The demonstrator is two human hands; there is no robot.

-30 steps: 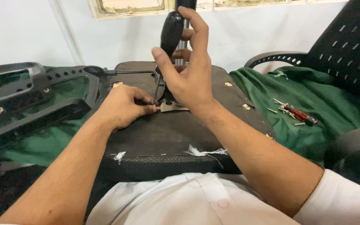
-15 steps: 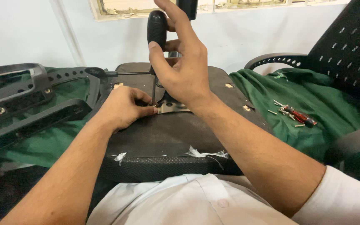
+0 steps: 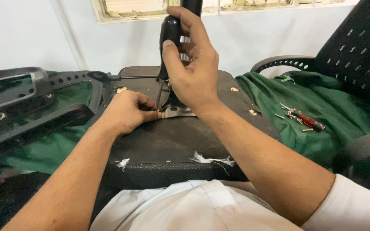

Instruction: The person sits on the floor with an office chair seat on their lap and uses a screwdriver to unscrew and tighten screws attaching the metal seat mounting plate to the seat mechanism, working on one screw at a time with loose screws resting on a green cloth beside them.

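An upturned black chair seat (image 3: 172, 141) lies across my lap, with a metal mounting plate (image 3: 178, 111) on its underside. My right hand (image 3: 193, 64) grips the black handle of a screwdriver (image 3: 170, 32) held upright over the plate. Its thin shaft runs down to the plate's left edge. My left hand (image 3: 127, 112) rests on the seat, its fingertips pinched around a small screw at the shaft's tip. A black cylinder rises behind my right hand, partly hidden by it.
A black plastic chair frame (image 3: 26, 107) lies on the left over green cloth (image 3: 305, 107). A red-handled screwdriver (image 3: 307, 120) and loose screws lie on the cloth at right. A black mesh office chair (image 3: 356, 55) stands at far right. White wall behind.
My right hand and the screwdriver handle shifted slightly up and to the left, then settled upright over the plate. My left hand stayed pinched at the tip.
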